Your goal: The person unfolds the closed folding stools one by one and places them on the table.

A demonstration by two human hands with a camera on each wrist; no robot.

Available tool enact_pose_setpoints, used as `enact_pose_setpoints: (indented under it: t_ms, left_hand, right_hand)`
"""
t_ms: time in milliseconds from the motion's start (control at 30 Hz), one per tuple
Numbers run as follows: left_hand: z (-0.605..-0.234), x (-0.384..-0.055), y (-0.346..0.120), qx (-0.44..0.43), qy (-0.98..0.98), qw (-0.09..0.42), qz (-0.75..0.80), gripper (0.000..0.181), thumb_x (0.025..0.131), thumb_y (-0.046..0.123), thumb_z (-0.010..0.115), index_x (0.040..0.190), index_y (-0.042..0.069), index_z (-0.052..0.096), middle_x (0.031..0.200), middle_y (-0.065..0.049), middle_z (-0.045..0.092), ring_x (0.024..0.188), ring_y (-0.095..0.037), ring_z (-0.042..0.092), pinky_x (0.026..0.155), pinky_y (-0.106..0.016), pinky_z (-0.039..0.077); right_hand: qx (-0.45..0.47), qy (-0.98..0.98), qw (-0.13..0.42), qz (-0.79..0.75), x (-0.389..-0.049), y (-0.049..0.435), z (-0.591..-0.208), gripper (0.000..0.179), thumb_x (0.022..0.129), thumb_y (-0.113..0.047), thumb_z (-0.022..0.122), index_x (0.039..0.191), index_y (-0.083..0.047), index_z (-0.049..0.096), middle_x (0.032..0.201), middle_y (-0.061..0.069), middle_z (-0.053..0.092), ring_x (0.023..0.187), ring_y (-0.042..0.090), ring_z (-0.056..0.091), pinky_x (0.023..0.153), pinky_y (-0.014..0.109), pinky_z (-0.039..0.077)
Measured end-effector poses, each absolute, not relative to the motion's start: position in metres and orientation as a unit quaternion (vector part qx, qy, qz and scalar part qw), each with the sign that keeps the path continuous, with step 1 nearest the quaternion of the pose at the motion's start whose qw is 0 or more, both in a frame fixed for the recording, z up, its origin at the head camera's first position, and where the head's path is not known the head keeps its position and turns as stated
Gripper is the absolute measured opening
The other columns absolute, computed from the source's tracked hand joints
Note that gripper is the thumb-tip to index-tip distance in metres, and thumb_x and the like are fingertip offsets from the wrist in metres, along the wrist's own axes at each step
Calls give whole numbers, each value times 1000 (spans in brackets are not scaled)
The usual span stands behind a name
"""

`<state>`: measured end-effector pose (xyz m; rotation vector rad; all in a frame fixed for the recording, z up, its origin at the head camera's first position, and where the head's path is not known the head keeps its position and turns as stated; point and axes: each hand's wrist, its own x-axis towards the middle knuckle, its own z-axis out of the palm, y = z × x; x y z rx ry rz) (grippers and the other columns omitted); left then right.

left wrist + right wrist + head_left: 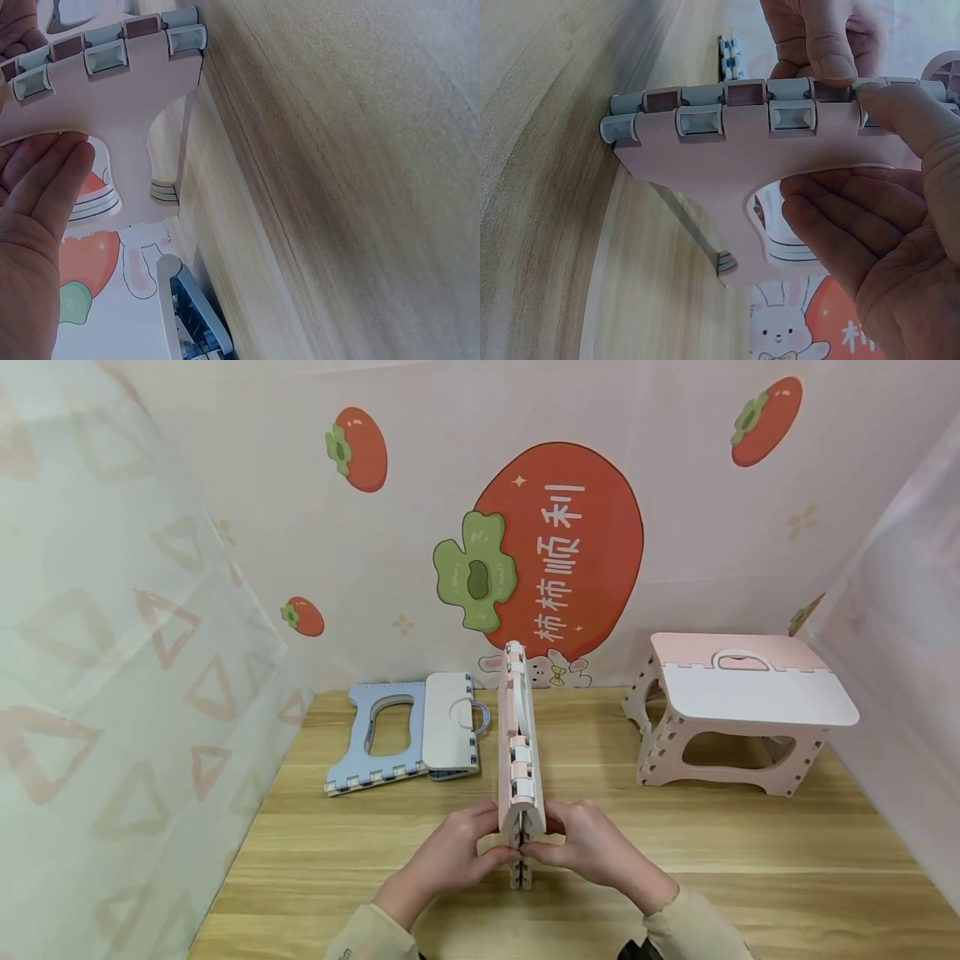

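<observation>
With their fingers, the left hand (459, 847) and right hand (588, 843) grip an apparently part-folded pink-and-white plastic stool (521, 768), upright on the bench (337, 852). Left of it, a collapsed blue-and-white plastic stool (448, 727) lies; right, an unfolded pink-and-white plastic stool (750, 695) stands.

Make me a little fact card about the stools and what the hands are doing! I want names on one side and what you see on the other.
Stools: three
Held stool: pink and white, mostly folded, upright
Left grip: on the held stool's left side
Right grip: on its right side, thumb on the hinged edge
Blue stool: blue and white, lying on the table, left
Open stool: pink and white, unfolded, standing, right
</observation>
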<state>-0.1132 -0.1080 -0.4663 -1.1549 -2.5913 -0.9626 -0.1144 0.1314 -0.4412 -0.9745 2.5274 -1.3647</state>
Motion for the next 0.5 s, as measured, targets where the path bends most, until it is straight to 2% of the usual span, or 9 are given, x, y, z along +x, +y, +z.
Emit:
enact_pose_setpoints:
  t_ms: [267,500]
  left_hand:
    - [-464,-112,-108,-382,-861,72,-328,40,91,26,80,126,9,70,124,-6,71,109,-17,71,93,-27,58]
    - [-467,-112,-107,-391,-856,89,-326,37,90,24,80,122,8,71,118,-6,72,106,-17,71,92,-24,58]
  right_hand:
    - [-315,843,46,-433,-113,141,-439,32,89,-19,81,117,-9,71,110,8,77,99,22,75,83,31,62]
    - [-324,839,36,-435,-112,145,-442,32,89,-18,81,117,-8,71,109,8,77,98,21,75,82,29,62]
